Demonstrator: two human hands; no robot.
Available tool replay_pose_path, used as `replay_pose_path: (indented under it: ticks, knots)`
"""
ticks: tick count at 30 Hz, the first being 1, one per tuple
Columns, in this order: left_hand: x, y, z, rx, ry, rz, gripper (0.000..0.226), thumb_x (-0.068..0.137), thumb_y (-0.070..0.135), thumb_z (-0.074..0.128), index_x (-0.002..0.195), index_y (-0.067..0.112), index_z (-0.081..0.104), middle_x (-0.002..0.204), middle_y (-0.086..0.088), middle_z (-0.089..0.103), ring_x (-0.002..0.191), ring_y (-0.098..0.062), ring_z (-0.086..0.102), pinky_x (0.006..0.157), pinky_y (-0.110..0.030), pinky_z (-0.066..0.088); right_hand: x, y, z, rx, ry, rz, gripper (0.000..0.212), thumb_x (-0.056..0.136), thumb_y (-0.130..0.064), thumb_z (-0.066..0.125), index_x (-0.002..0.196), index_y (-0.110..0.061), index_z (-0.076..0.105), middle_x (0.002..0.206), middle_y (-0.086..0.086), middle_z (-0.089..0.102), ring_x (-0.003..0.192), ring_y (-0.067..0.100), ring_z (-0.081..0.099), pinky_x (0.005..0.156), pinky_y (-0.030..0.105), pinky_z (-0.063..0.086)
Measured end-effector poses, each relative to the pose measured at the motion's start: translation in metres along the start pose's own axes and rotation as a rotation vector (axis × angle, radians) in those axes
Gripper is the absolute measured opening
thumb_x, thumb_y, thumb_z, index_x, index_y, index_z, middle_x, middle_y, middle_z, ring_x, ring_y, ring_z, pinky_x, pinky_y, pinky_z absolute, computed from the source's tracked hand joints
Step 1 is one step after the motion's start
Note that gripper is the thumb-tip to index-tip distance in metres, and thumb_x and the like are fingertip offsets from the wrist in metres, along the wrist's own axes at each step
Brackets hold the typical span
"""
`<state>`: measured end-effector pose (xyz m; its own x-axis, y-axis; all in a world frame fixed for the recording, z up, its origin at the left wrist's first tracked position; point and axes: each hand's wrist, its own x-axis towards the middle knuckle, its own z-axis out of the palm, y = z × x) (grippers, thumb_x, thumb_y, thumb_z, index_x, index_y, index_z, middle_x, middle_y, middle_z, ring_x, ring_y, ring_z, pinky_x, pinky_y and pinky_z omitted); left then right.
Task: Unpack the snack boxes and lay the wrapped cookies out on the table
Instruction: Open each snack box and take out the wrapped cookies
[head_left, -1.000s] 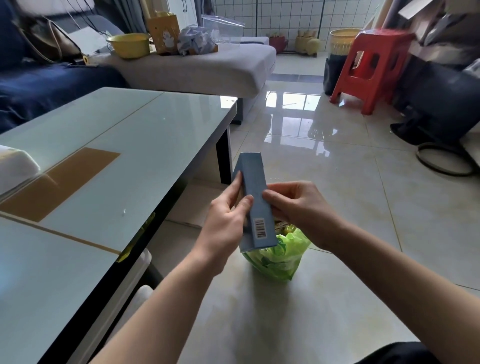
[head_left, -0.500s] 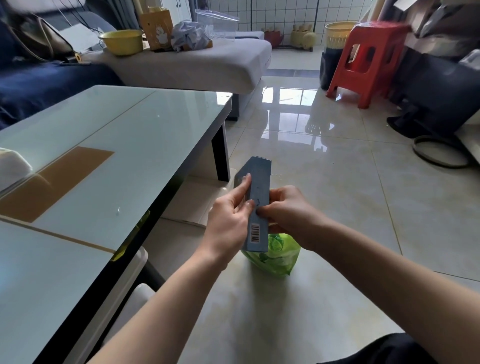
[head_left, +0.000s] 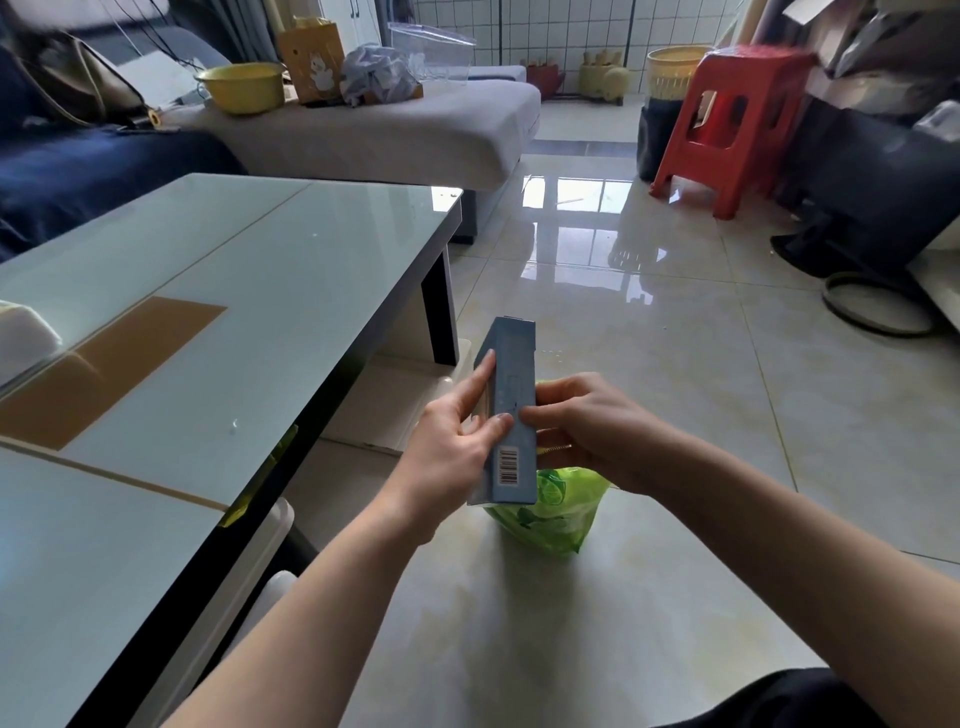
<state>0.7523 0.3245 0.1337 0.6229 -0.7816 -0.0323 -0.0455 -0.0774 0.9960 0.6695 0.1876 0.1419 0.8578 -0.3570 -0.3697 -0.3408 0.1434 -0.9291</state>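
A long blue snack box (head_left: 511, 384) with a barcode on its narrow side stands on end between my hands, above the floor to the right of the glass table (head_left: 208, 312). My left hand (head_left: 457, 447) holds its left face, thumb on the barcode side and a finger up along the edge. From the right, my right hand (head_left: 582, 426) grips the box with curled fingers. A green plastic bag (head_left: 556, 514) sits on the floor directly below the box. No wrapped cookies are visible.
A brown card sheet (head_left: 109, 364) lies on the table, a white object (head_left: 23, 338) at its left edge. White bins (head_left: 260, 551) sit under the table. Behind are a grey sofa (head_left: 389, 130) with a yellow bowl (head_left: 241, 88) and a red stool (head_left: 732, 119).
The box has turned a little in my hands, and my right hand has shifted its grip on the right side. The view has tilted slightly.
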Motion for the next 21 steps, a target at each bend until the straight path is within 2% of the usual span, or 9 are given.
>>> replay_pose_path:
  ticks: [4,7,9,12,15,17,18,20,21]
  knots:
    - [-0.001,0.003,-0.006,0.000,-0.052,-0.021,0.062,0.097,0.002,0.052,0.151,0.026,0.033,0.147,0.013,0.044,0.124,-0.013,0.058,0.092,-0.030,0.055,-0.001,-0.001,-0.001,0.035,-0.014,0.044,0.023,0.095,-0.003,0.053,0.114,-0.005,0.066,0.099,0.018,0.072,0.086,0.028,0.073,0.076,0.038,0.060]
    - [0.000,0.003,-0.009,0.051,-0.049,-0.003,0.063,0.095,0.005,0.058,0.151,0.024,0.034,0.148,0.010,0.043,0.130,-0.015,0.052,0.099,-0.038,0.051,-0.003,-0.004,0.001,0.088,0.020,0.058,0.024,0.095,-0.001,0.052,0.116,-0.001,0.064,0.102,0.022,0.070,0.086,0.032,0.072,0.076,0.040,0.060]
    - [-0.002,0.003,-0.008,0.123,-0.054,0.013,0.069,0.086,0.013,0.071,0.146,0.020,0.037,0.143,0.005,0.046,0.126,-0.011,0.052,0.102,-0.038,0.050,-0.003,-0.008,0.000,0.213,0.085,0.058,0.024,0.095,0.000,0.051,0.116,0.006,0.061,0.095,0.023,0.069,0.076,0.031,0.071,0.068,0.038,0.061]
    - [-0.005,-0.001,-0.005,0.334,-0.096,0.089,0.092,0.063,0.037,0.089,0.138,0.029,0.036,0.137,0.005,0.049,0.122,-0.008,0.055,0.098,-0.030,0.052,-0.005,-0.014,-0.004,0.388,0.162,0.036,0.023,0.094,-0.005,0.056,0.112,0.009,0.059,0.086,0.020,0.070,0.068,0.028,0.073,0.057,0.034,0.061]
    - [-0.002,-0.003,-0.008,0.369,-0.045,0.160,0.088,0.063,0.031,0.087,0.140,0.021,0.044,0.130,0.002,0.058,0.118,-0.012,0.059,0.095,-0.033,0.055,-0.010,-0.015,-0.005,0.396,0.165,-0.003,0.024,0.093,-0.009,0.060,0.111,0.007,0.060,0.090,0.021,0.071,0.074,0.029,0.073,0.058,0.033,0.061]
    - [-0.003,0.000,-0.012,0.192,-0.031,0.126,0.073,0.073,0.014,0.084,0.136,0.018,0.048,0.121,-0.001,0.065,0.106,-0.011,0.067,0.086,-0.031,0.058,-0.013,-0.016,-0.005,0.260,0.203,-0.062,0.026,0.092,-0.015,0.063,0.110,0.004,0.062,0.093,0.018,0.073,0.076,0.027,0.074,0.064,0.035,0.061]
    - [-0.003,0.001,-0.014,0.121,-0.018,0.110,0.065,0.075,0.010,0.082,0.130,0.017,0.049,0.114,-0.002,0.068,0.099,-0.009,0.069,0.080,-0.028,0.058,-0.013,-0.014,-0.006,0.060,0.290,-0.150,0.028,0.090,-0.018,0.067,0.110,0.001,0.063,0.094,0.014,0.073,0.076,0.025,0.073,0.067,0.036,0.061]
    - [-0.003,0.003,-0.019,0.051,0.072,0.098,0.051,0.074,0.020,0.079,0.117,0.017,0.050,0.095,-0.001,0.071,0.081,-0.007,0.070,0.069,-0.024,0.056,-0.010,-0.010,-0.010,-0.486,0.554,-0.426,0.026,0.085,-0.023,0.073,0.106,-0.010,0.065,0.093,0.000,0.071,0.074,0.015,0.070,0.072,0.030,0.057]
    - [-0.003,0.002,-0.020,0.029,0.116,0.095,0.045,0.073,0.027,0.073,0.112,0.016,0.052,0.088,-0.001,0.072,0.077,-0.009,0.069,0.067,-0.026,0.055,-0.009,-0.009,-0.010,-0.673,0.611,-0.573,0.025,0.082,-0.023,0.075,0.104,-0.015,0.067,0.094,-0.004,0.069,0.077,0.011,0.065,0.073,0.025,0.053]
